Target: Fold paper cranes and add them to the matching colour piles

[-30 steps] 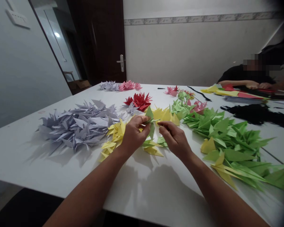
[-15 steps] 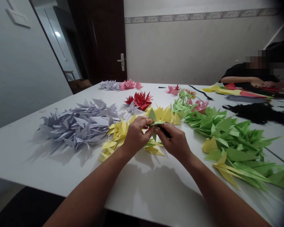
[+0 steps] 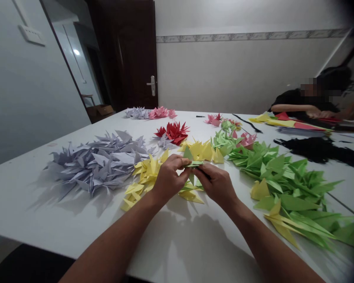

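A green origami paper crane (image 3: 188,153) is pinched between my two hands above the table's middle. Its one pointed flap stands up, and another points down below the fingers. My left hand (image 3: 171,173) grips its left side with thumb and fingers, a ring showing on one finger. On the right side, my right hand (image 3: 220,182) closes thumb and fingertips on the same paper, partly hiding it. Yellow folded paper cranes (image 3: 147,171) lie just left of and behind my hands. To the right spreads a large heap of green folded cranes (image 3: 274,165).
A big pale lavender heap of folded paper (image 3: 103,161) covers the left of the white table (image 3: 26,200). Farther back lie red pieces (image 3: 174,133) and pink pieces (image 3: 159,113). Black strands (image 3: 309,147) lie at right, near coloured sheets (image 3: 295,123) and a seated person (image 3: 289,100).
The view has tilted up slightly, so the table sits lower in it. Both hands keep their hold on the green crane, its middle part turned a little flatter.
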Demonstrator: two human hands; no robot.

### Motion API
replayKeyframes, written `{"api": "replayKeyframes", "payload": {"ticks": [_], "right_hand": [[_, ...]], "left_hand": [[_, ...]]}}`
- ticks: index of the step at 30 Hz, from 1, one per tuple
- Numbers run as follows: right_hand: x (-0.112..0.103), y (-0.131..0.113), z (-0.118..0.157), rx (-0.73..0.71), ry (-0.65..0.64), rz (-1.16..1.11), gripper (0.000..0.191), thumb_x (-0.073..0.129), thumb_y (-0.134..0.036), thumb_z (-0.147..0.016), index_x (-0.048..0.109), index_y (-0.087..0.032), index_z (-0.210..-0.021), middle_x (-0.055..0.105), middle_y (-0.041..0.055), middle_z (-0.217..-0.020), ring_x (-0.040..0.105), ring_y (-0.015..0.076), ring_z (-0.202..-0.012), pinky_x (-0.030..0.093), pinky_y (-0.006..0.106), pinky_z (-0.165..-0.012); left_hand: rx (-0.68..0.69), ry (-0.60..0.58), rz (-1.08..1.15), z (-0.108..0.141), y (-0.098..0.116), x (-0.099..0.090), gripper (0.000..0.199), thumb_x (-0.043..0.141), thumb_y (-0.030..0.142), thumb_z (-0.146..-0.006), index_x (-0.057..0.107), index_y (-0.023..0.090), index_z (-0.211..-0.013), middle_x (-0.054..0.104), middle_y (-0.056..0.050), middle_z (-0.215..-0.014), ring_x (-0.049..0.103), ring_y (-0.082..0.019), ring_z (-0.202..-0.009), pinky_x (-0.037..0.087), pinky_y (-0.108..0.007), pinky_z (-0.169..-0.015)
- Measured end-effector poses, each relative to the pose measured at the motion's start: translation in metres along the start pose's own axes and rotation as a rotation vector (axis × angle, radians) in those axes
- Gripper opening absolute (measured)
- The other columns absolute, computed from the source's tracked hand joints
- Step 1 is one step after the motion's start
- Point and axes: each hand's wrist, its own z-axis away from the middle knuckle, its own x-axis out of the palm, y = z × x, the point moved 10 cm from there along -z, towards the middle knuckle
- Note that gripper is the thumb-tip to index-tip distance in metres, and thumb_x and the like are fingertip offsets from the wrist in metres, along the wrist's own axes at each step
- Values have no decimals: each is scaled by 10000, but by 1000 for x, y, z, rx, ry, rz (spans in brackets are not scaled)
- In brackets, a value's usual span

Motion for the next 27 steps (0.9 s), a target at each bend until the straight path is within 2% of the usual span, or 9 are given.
{"api": "replayKeyframes", "payload": {"ticks": [3,7,10,13,19,27], "right_hand": [[-7,7,1,83,81,-126,165,533,-275,-848,666,-186,-889,707,56,-819,645,172,-721,489,269,-659],[-10,25,5,250,162,-312,222,589,-339,-811,679,-177,-933,718,76,-893,664,192,-768,522,303,-685],[-6,32,6,321,154,-403,242,602,-360,-797,686,-173,-925,722,84,-890,664,195,-760,528,315,-668],[-4,29,6,307,127,-405,230,603,-350,-793,691,-169,-905,719,76,-851,655,181,-720,520,301,-643],[2,16,4,228,18,-302,216,561,-331,-830,683,-165,-894,704,53,-791,621,160,-668,485,272,-619],[3,13,2,195,-1,-270,190,559,-319,-835,678,-179,-882,703,39,-778,614,152,-662,473,265,-618]], "left_hand": [[-163,47,197,0,-17,-1,105,633,195,-732,650,159,-829,614,-39,-781,590,-133,-725,501,-235,-643],[-439,117,538,4,-41,0,195,689,309,-701,626,149,-795,606,11,-661,572,-91,-591,485,-210,-582],[-601,151,819,6,-48,5,225,735,297,-645,609,151,-762,636,11,-708,633,-110,-666,515,-231,-654],[-715,120,988,9,-48,14,208,742,239,-625,600,152,-749,658,-1,-735,661,-122,-708,519,-235,-689],[-751,57,1082,13,-44,27,155,723,196,-635,610,145,-729,659,-3,-696,640,-89,-665,510,-201,-670],[-741,25,1075,15,-45,33,164,741,214,-626,622,146,-716,641,3,-730,607,-75,-684,504,-202,-696]]}}
